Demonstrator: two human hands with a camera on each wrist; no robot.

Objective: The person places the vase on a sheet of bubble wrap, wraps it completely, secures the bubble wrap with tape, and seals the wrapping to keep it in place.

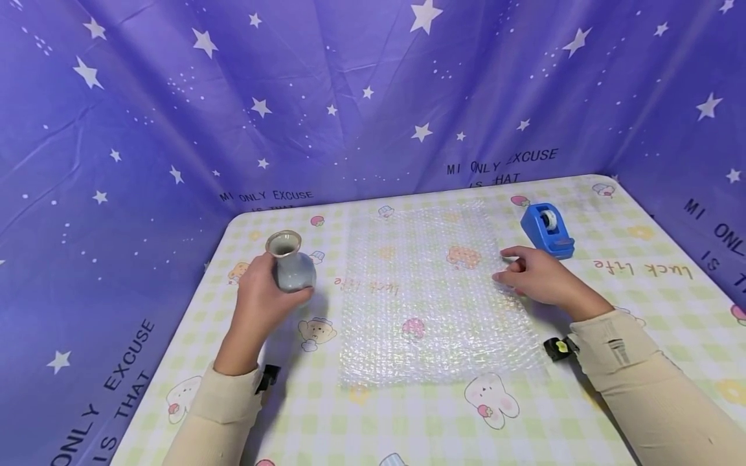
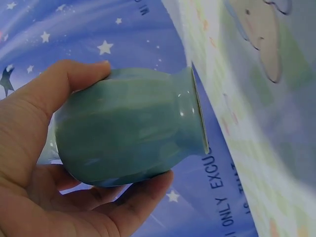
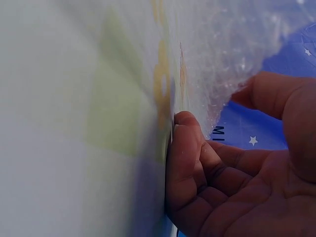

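Observation:
A small glazed ceramic vase point(image 1: 296, 272) with a flared, brown-edged mouth is in my left hand point(image 1: 260, 292), over the left part of the table. Seen from the left wrist, the vase point(image 2: 128, 126) looks green-blue, with the thumb along one side and fingers round the other. A sheet of clear bubble wrap point(image 1: 431, 304) lies spread flat across the middle of the table. At its right edge is my right hand point(image 1: 539, 275), thumb and index finger apart. In the right wrist view some fingers point(image 3: 185, 163) bend beside the bubble wrap point(image 3: 222, 54), and the thumb tip meets its edge.
A blue tape dispenser point(image 1: 548, 230) with a roll of tape stands at the back right, just beyond my right hand. The table point(image 1: 425, 421) has a checked cloth with cartoon prints. A purple starry curtain point(image 1: 350, 97) hangs behind it and at both sides.

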